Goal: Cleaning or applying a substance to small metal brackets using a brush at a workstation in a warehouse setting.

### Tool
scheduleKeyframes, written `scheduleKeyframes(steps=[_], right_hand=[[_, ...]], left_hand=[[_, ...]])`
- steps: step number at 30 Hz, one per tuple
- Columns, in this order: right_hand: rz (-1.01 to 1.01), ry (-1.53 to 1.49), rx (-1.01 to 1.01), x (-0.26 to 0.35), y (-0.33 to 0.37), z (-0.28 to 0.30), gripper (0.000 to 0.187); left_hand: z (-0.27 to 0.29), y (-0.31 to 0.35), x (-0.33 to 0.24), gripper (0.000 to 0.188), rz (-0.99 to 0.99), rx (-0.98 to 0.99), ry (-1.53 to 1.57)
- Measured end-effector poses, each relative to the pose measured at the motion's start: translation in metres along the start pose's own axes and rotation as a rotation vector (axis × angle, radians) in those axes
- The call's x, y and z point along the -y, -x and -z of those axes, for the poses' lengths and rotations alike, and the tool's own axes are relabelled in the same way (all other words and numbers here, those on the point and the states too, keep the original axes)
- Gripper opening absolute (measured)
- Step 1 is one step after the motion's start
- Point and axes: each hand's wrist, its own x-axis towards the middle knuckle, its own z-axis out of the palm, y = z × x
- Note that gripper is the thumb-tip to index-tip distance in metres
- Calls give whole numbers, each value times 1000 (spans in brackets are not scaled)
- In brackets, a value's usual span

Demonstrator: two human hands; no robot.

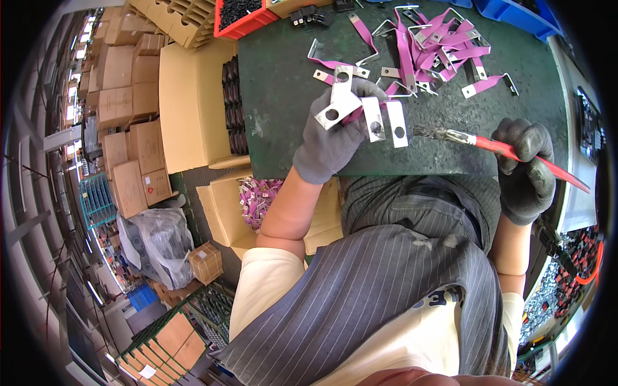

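My left hand, in a grey glove, grips a fan of flat metal bars with silver holed ends and pink sleeves, held just above the green table. My right hand, in a dark glove, holds a red-handled brush whose grey bristles point left, close to the bar ends. A heap of similar pink-sleeved bars lies on the table beyond both hands.
A red bin of black parts and a blue bin stand at the table's far edge. Left of the table stand a tan carton, stacked cardboard boxes, and an open box of pink parts.
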Motion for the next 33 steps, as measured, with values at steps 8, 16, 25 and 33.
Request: scheduleKeyframes(steps=[8,16,25,33], right_hand=[[-42,54,54,-1,-1,-10,27],[-6,69,5,6,2,-7,26],[-44,112,-24,2,6,8,27],[-56,93,-58,3,7,-1,24]], left_hand=[[-6,0,-7,26,-79,5,-158],[-9,-1,-9,29,-76,-37,-289],[-4,3,-5,23,-77,-68,-337],[-5,-2,-9,20,-248,-96,-752]])
